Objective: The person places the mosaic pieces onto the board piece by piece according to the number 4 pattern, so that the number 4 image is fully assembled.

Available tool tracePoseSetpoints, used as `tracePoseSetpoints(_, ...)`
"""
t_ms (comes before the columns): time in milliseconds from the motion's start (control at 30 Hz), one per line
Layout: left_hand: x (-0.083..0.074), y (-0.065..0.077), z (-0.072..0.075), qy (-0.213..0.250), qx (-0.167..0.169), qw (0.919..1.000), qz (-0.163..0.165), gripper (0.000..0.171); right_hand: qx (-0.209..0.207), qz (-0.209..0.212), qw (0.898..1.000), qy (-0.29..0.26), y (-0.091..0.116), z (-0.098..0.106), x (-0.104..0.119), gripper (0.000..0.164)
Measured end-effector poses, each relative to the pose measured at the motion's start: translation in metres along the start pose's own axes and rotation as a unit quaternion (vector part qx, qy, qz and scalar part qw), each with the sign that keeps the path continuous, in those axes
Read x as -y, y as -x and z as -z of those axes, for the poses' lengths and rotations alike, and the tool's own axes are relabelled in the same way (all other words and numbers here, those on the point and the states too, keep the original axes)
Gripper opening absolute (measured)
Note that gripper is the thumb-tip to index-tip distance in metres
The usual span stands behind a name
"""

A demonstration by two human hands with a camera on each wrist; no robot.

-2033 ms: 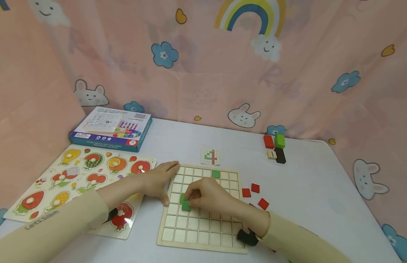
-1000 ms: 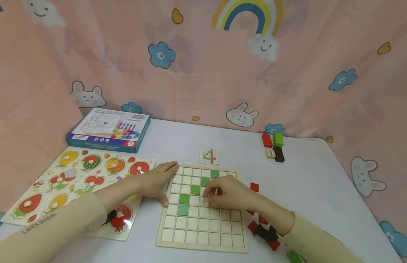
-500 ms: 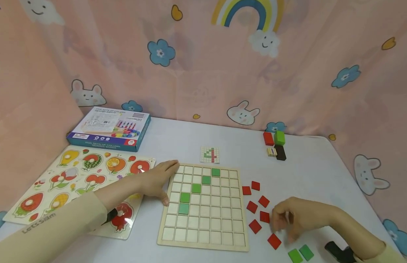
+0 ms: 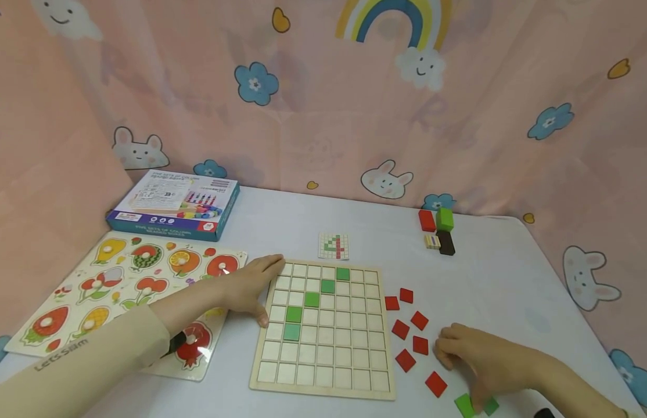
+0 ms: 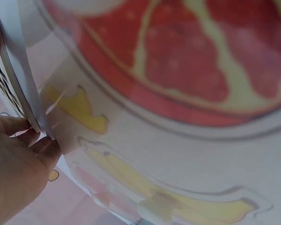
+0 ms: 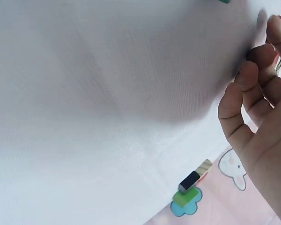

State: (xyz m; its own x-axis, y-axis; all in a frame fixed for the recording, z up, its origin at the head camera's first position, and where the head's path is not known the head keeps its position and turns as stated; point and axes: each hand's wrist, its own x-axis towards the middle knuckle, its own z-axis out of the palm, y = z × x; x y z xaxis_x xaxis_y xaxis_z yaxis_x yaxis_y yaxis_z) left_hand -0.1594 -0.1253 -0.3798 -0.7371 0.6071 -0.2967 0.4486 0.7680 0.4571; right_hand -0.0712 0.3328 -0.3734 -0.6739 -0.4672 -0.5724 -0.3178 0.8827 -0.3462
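Observation:
A wooden grid board (image 4: 350,376) lies mid-table with several green tiles (image 4: 312,299) in a diagonal line of its cells. My left hand (image 4: 247,288) rests at the board's left edge, thumb and fingers spread along it; in the left wrist view the fingertips (image 5: 49,147) touch an edge. My right hand (image 4: 491,360) is low at the front right, its thumb tip over two loose green tiles, one lighter (image 4: 464,406) and one darker (image 4: 492,405). The right fingers are bent and apart from the thumb. Several red tiles (image 4: 405,360) lie between this hand and the board.
A small pattern card (image 4: 334,246) lies behind the board. At the left are a fruit puzzle board (image 4: 161,271) and a boxed toy set (image 4: 172,204). Red, green, black and striped blocks (image 4: 445,219) stand at the back right. A pink printed curtain (image 4: 323,128) hangs behind.
My right hand has set green tiles in the board's cells, then moved right and down to the loose green tiles. My left hand stays at the board's edge.

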Motion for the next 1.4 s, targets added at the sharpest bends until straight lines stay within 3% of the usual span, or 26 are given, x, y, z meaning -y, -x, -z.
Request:
tracePoseSetpoints(100,0.001,0.000,-0.001,0.003,0.001,1.0000,0.002,0.121,-0.011,0.015,1.000,-0.008,-0.002,0.005,-0.002,0.046)
tracePoseSetpoints(367,0.001,0.001,-0.001,0.003,0.000,1.0000,0.003,0.119,-0.048,0.075,0.992,-0.091,-0.009,0.021,-0.025,0.023)
tracePoseSetpoints(600,0.000,0.002,0.001,0.006,-0.001,1.0000,-0.002,0.119,-0.067,0.098,0.985,-0.124,-0.022,0.030,-0.034,0.020)
tracePoseSetpoints(800,0.000,0.002,-0.001,0.013,-0.001,0.9999,-0.003,0.120,-0.088,0.108,0.974,-0.181,-0.037,0.041,-0.033,0.014)
tracePoseSetpoints(933,0.000,0.001,-0.003,0.010,-0.002,0.9999,0.001,0.120,-0.119,0.106,0.966,-0.202,-0.052,0.047,-0.013,0.015)
tracePoseSetpoints(1100,0.001,0.001,-0.003,0.008,-0.001,1.0000,0.006,0.120,-0.148,0.123,0.956,-0.222,-0.075,0.046,0.029,0.017)
tracePoseSetpoints(1400,0.002,0.000,-0.001,0.002,-0.002,1.0000,0.001,0.121,-0.146,0.150,0.946,-0.247,-0.116,0.035,0.106,0.018)
